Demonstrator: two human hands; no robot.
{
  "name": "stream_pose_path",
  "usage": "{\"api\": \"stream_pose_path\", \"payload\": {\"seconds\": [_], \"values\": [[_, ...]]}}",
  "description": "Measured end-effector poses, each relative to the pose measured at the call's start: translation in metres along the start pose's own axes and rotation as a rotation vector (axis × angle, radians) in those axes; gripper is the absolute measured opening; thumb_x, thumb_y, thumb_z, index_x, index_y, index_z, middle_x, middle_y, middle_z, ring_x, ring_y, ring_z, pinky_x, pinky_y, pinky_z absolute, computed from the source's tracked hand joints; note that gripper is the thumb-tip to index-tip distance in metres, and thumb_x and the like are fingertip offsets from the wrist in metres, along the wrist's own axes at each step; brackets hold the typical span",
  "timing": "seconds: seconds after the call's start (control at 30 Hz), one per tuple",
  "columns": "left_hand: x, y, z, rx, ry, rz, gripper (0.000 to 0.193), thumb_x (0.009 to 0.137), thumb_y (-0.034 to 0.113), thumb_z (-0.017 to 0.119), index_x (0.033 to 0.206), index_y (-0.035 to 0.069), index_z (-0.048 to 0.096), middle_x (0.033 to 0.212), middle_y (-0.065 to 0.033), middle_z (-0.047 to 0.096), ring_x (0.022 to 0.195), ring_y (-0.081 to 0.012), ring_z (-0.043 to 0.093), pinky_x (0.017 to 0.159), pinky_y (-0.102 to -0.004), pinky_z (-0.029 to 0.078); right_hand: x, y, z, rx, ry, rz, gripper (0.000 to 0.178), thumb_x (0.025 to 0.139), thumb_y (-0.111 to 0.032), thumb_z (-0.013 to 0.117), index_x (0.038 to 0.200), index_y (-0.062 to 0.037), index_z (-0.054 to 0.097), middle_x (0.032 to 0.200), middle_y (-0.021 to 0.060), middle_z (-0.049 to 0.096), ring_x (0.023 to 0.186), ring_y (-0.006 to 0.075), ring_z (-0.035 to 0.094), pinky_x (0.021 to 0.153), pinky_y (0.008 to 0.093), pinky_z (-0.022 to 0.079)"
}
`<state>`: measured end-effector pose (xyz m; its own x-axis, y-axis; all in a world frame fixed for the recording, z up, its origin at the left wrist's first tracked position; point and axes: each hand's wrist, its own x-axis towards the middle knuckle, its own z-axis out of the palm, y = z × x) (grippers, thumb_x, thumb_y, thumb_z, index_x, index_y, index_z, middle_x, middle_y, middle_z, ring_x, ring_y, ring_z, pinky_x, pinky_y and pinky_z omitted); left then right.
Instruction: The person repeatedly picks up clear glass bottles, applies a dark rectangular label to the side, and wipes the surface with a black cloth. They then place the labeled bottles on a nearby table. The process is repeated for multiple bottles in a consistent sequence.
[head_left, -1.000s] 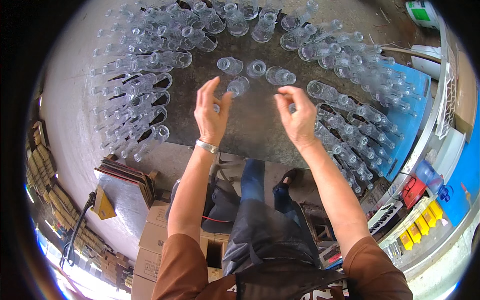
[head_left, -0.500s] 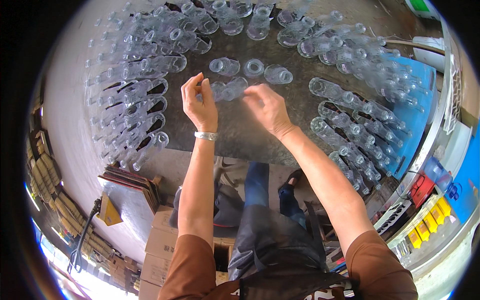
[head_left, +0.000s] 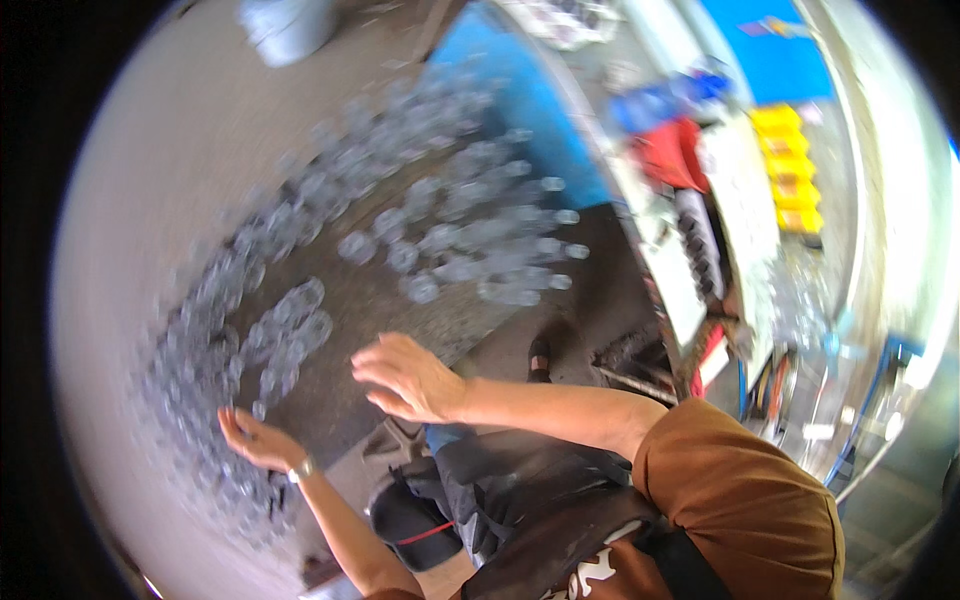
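Observation:
Over the near left part of the dark tabletop (head_left: pixel 375 340), my left hand (head_left: pixel 262 443) is half curled, thumb apart from the fingers, with nothing seen in it. Its fingertips are close to a small group of clear glass bottles (head_left: pixel 285 335) in the middle of the table. To the right of that group my right hand (head_left: pixel 410 380) hovers with its fingers stretched out, holding nothing. The bottles are smeared by motion, so which ones stand and which lie is hard to tell.
Crowded rows of clear bottles (head_left: pixel 190 370) line the table's left and far sides, with another cluster (head_left: pixel 480 235) at right. Beyond are a blue sheet (head_left: pixel 560 110), a white bucket (head_left: pixel 290 30), a red container (head_left: pixel 672 155) and yellow bins (head_left: pixel 787 170). A black stool seat (head_left: pixel 415 525) is below.
The view has swung to the right, bringing the side bench into sight. My hands have moved farther apart, and the right hand's fingers have straightened.

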<state>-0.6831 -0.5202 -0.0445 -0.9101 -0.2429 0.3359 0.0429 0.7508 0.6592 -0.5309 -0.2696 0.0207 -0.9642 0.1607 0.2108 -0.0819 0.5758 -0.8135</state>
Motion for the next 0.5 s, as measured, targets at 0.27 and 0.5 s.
{"api": "stream_pose_path", "payload": {"seconds": [0.27, 0.5], "values": [[-0.164, 0.268, -0.003, -0.437, -0.571, 0.476, 0.035, 0.103, 0.002, 0.050, 0.137, -0.003, 0.052, 0.133, -0.0199, 0.059, 0.116, -0.0311, 0.063, 0.098, -0.0414, 0.052, -0.245, -0.024, -0.267, -0.241, 0.400, 0.500, 0.030, 0.083, -0.014, 0.072, 0.111, -0.0071, 0.064, 0.119, 0.0106, 0.064, 0.112, 0.0321, 0.060, 0.098, 0.0447, 0.046], [-0.422, 0.554, -0.020, -0.824, -1.250, 0.768, 0.039, 0.095, 0.007, 0.061, 0.133, -0.004, 0.056, 0.135, -0.0193, 0.058, 0.118, -0.0317, 0.060, 0.102, -0.0420, 0.048, -0.508, -0.027, -0.551, -0.936, 1.373, 0.784, 0.030, 0.088, -0.004, 0.063, 0.117, 0.0010, 0.065, 0.115, 0.0181, 0.067, 0.108, 0.0343, 0.063, 0.098, 0.0413, 0.048]]}}
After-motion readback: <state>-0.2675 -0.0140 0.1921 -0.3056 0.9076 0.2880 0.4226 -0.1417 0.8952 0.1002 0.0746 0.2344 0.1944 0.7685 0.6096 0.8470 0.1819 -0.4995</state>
